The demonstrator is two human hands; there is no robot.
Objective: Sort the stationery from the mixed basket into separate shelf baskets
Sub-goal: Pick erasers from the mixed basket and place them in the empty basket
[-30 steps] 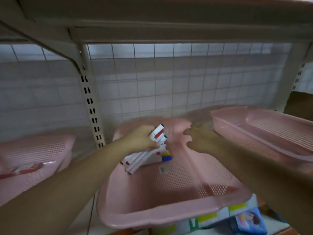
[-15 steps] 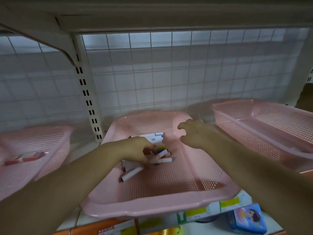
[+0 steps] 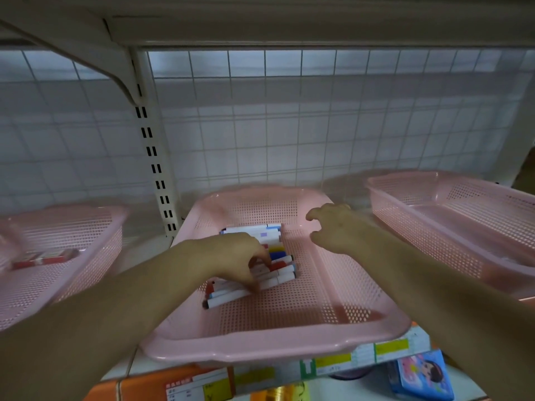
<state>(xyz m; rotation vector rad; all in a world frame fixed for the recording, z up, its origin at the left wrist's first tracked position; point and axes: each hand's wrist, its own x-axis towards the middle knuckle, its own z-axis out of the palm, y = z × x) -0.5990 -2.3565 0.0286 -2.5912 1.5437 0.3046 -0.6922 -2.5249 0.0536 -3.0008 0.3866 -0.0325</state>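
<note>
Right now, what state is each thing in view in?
middle basket: upright, markers inside.
markers: lying piled, mostly side by side.
left hand: fingertips on the markers; grip unclear.
right hand: fingers relaxed, hovering over the middle basket's right side, holding nothing.
left basket: upright, holds a red item.
right basket: upright.

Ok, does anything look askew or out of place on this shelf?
Yes: the front white plastic markers under the left hand lie slanted against the neat row behind, in the middle pink mesh basket. Nothing spilled.
</note>
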